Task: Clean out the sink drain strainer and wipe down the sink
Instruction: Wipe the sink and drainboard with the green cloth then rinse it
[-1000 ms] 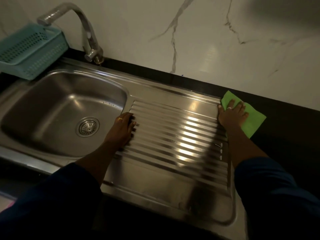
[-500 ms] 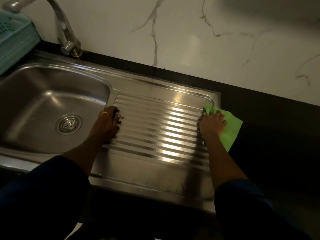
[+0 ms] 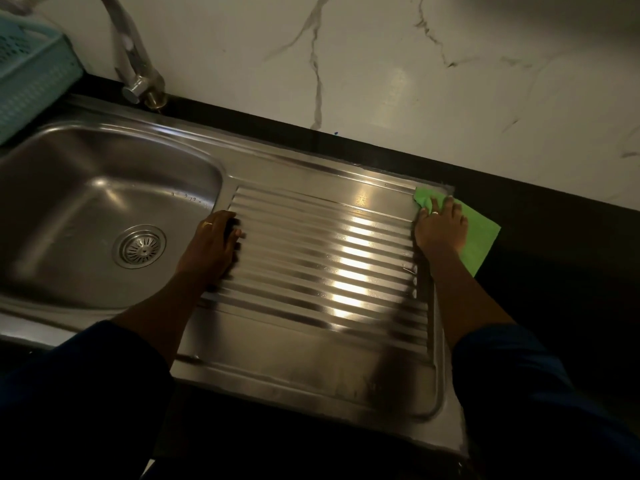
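Note:
A steel sink (image 3: 86, 188) fills the left, with its round drain strainer (image 3: 139, 246) seated in the bowl floor. Right of the bowl lies the ribbed drainboard (image 3: 329, 258). My left hand (image 3: 211, 247) rests flat on the drainboard's left edge, holding nothing. My right hand (image 3: 440, 226) presses a green cloth (image 3: 479, 237) flat at the drainboard's far right corner. The cloth spreads partly over the black counter.
A chrome tap (image 3: 133, 60) rises behind the bowl. A teal plastic basket (image 3: 31, 74) hangs at the far left over the sink. Black countertop (image 3: 554, 271) runs along the right and back, below a white marble wall (image 3: 381, 64).
My right hand has slid the green cloth a little away from me along the drainboard's right edge, towards its far corner. My left hand has stayed in place. The view shifted slightly.

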